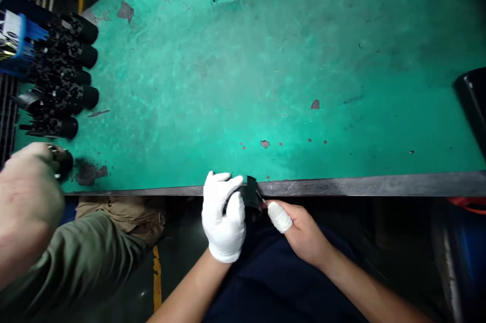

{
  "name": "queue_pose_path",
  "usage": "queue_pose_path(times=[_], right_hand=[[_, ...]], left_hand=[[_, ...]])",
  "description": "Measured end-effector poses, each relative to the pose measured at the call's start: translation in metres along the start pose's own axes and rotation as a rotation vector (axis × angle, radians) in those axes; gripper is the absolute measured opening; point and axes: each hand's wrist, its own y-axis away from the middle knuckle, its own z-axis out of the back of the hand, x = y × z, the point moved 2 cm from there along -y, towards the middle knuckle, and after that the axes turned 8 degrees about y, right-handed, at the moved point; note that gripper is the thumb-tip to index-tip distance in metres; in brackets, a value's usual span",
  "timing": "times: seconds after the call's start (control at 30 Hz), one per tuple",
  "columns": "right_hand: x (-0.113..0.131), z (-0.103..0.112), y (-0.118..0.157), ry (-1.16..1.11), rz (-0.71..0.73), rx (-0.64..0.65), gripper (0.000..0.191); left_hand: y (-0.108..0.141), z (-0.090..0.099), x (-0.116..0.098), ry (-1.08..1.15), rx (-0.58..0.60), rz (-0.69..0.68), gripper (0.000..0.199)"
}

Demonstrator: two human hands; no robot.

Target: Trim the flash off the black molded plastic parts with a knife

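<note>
My left hand (224,216), in a white glove, is closed around a black plastic part (250,194) at the near edge of the table. The part has a smooth curved outer face, and the glove hides much of it. My right hand (299,229) is bare, with a white wrap around the thumb. It pinches a thin metal tool (262,200) whose narrow tip meets the part's right side. The tool's handle is hidden in the fingers, so its exact kind does not show.
Several black molded parts (85,54) stand in a row at the green table's (228,85) left end, beside a blue basket (25,44). A co-worker's hand (30,196) holds another black part there. At the far right lies a black object (473,105); below it is a blue bin (471,252).
</note>
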Motion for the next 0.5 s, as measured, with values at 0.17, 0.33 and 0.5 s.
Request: queue_pose_path(times=[0.17,0.33,0.5], right_hand=[[-0.0001,-0.0004,-0.0050,-0.025,-0.002,-0.015,0.037],[0.0011,-0.0044,-0.0095,-0.028,-0.026,-0.064,0.037],[-0.0025,-0.0074,-0.0053,-0.060,-0.022,-0.105,0.036]], left_hand=[[-0.0006,-0.0010,0.0024,0.030,-0.034,-0.041,0.023],[-0.0006,-0.0029,0.0040,0.040,-0.050,-0.074,0.022],[0.0000,-0.0033,0.0050,0.040,-0.064,-0.079,0.022]])
